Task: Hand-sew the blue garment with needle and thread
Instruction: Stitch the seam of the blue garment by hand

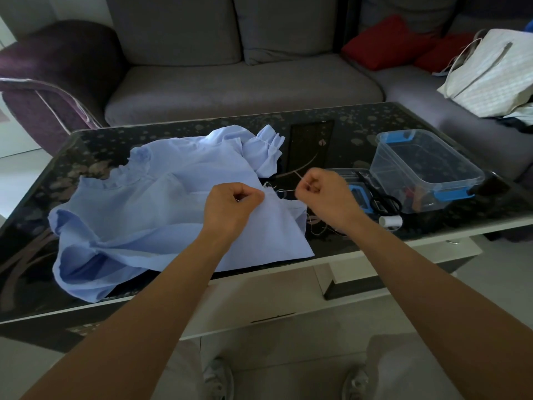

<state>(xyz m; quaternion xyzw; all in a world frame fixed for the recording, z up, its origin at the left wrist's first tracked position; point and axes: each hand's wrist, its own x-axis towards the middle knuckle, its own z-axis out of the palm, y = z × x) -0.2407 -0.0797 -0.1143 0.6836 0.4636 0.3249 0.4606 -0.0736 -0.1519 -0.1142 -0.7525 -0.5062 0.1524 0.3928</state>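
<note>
Both forearms reach out from the bottom of the view to the blue garment (150,215), which lies crumpled and spread over the dark patterned bench (340,140), its near edge at the front rim. The left hand (235,202) is curled, thumb and fingers pinching a raised fold at the garment's right edge. The right hand (321,194), just beside it and off the cloth, is closed in a pinch on the thread (285,190), which runs taut from that fold. The needle is probably in the same pinch, but it is too fine to make out.

The cloth looks thin, light and limp; it should slide and bunch easily, so holding it close to the stitch line, as the left hand does, seems the sound grip. The thread looks liable to tangle.

A white spool (391,221), scissors (388,202) and a clear plastic box (461,176) sit right of the hands.
</note>
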